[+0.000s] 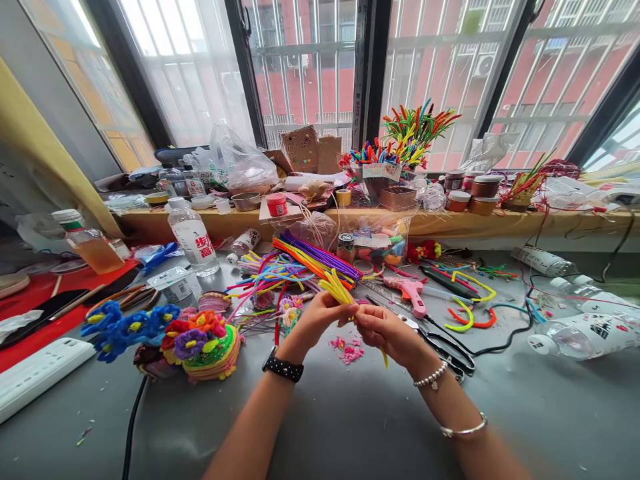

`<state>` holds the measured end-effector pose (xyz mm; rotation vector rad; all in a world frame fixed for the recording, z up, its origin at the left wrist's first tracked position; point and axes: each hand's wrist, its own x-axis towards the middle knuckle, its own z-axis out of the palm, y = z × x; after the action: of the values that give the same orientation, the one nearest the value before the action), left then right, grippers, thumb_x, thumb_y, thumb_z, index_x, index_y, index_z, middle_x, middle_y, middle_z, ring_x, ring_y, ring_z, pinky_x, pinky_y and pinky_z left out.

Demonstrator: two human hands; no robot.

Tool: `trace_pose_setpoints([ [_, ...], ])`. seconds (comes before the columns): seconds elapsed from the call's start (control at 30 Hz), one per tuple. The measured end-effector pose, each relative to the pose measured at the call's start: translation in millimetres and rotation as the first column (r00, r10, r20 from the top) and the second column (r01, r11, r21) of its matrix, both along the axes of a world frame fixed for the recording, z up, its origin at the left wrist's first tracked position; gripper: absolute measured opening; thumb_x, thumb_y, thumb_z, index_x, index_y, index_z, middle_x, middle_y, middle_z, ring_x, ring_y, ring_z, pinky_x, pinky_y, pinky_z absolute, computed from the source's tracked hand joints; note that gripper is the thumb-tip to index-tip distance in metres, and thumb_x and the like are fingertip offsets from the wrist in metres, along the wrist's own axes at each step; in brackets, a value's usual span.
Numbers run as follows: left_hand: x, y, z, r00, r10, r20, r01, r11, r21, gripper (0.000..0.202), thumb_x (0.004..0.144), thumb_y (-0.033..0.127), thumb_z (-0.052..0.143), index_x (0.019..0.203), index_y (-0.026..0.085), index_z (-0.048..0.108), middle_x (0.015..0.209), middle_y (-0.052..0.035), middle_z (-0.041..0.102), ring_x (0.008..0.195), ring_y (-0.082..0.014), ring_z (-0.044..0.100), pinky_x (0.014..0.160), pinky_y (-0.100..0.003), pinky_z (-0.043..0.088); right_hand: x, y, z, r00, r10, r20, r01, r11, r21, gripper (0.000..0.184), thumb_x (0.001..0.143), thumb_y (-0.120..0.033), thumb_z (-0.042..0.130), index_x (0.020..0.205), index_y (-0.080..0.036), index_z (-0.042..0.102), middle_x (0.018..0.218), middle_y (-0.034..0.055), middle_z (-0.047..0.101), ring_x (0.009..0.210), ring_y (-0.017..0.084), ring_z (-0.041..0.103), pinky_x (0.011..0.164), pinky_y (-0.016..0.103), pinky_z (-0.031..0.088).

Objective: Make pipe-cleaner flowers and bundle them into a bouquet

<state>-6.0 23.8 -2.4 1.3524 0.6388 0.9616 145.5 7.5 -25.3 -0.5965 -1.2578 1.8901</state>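
A bunch of yellow pipe cleaners [336, 285] is raised above the table between my two hands. My left hand [320, 319] is closed around its middle, with the upper ends fanning out past the fingers. Close against it, my right hand [387, 331] pinches the lower part of the same bunch, and a yellow end hangs below those fingers. Behind my hands lies a pile of purple, orange and yellow pipe cleaners [317, 257]. Pink fluff scraps [347, 349] are on the table just below. Black-handled scissors [447, 350] lie beside my right wrist, partly hidden by it.
A pink glue gun [411, 292] with a black cable lies behind my right hand. Fuzzy flower pieces [200, 340] stand at left, near a water bottle [193, 237] and a white power strip [43, 377]. More bottles [585, 337] lie at right. Jars and bundles crowd the windowsill [240, 223].
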Motion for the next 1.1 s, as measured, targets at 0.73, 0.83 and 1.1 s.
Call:
trace_pose_setpoints([
  [0.73,17.1,-2.9,-0.1,0.888,0.450,-0.097,-0.451,0.893,0.020,0.023,0.057,0.032,0.065,0.056,0.013,0.053,0.048,0.0050,0.044,0.046,-0.0061,0.036,0.044,-0.020,0.028,-8.4,-4.3,-1.1,0.592,-0.736,0.329,0.217,0.539,0.814,0.015,0.078,-0.030,0.047,0.072,-0.019,0.055,0.063,0.0019,0.054,0.055,0.013,0.045,0.053,0.025,0.032],
  [0.83,17.8,-1.8,-2.3,0.884,0.461,-0.086,-0.462,0.887,0.002,0.021,0.059,0.030,0.064,0.057,0.013,0.052,0.049,0.0050,0.044,0.046,-0.0059,0.036,0.044,-0.019,0.028,-10.6,-3.9,-1.6,0.564,-0.773,0.290,0.254,0.496,0.830,0.015,0.078,-0.029,0.047,0.071,-0.019,0.056,0.065,0.0027,0.055,0.059,0.015,0.047,0.056,0.025,0.032],
  [1.1,3.7,-5.8,2.9,0.997,0.056,-0.048,-0.056,0.998,0.002,0.028,0.065,0.024,0.060,0.091,0.015,0.055,0.066,0.0015,0.050,0.056,-0.0076,0.043,0.053,-0.021,0.035,2.7,1.6,3.6,0.976,-0.087,0.198,0.080,0.996,0.041,0.021,0.070,-0.035,0.057,0.071,-0.014,0.056,0.054,-0.0048,0.041,0.041,0.004,0.024,0.040,0.020,0.014],
])
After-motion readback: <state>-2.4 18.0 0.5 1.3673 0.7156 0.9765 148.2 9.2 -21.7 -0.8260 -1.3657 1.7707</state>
